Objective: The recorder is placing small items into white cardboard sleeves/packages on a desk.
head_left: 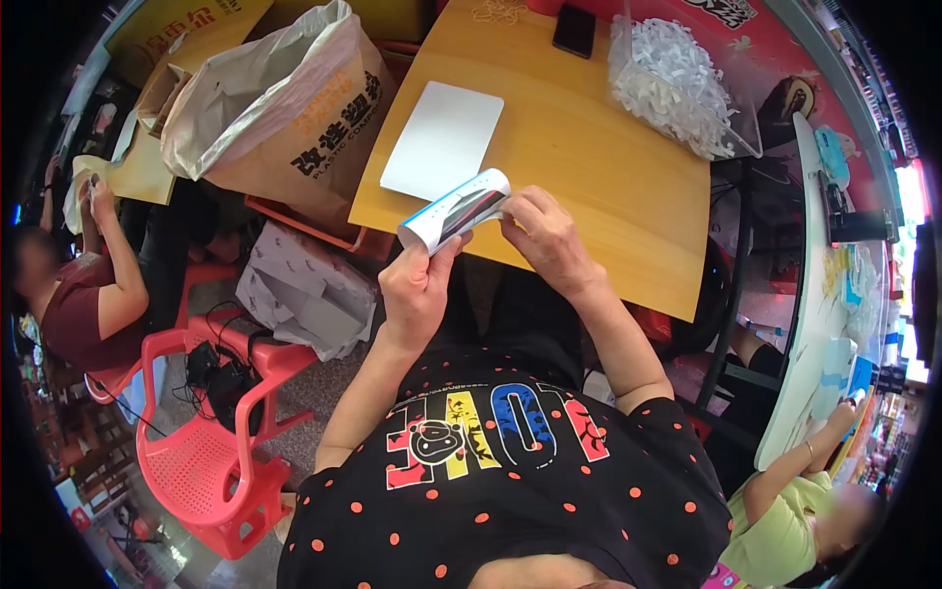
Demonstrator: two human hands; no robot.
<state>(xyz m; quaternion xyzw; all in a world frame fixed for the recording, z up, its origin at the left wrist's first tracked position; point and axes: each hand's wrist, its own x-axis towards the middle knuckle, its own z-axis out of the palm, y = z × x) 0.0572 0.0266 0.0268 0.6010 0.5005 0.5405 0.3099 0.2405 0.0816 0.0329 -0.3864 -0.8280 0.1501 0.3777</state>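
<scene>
Left hand (416, 292) and right hand (551, 242) clamp a curled sheet (457, 211) at the bench's (599, 182) near side; white paper (442, 139) lies just beyond.

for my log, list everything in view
Rolled sheet: 1, white and blue, between hands
Paper: count unclear, white, table's left
Table: 1, yellow-brown, top centre
Phone: 1, black, table's far edge
Bin: 1, clear, table's far right
Strips: many, white, in bin
Sack: 1, beige, left of table
Carton: 1, white, beside armchair
Armchair: 1, red, lower left
Co-workers: at least 2, maroon and lime tops, side edges
Left hand, right hand: 1 each, bare, on sheet
</scene>
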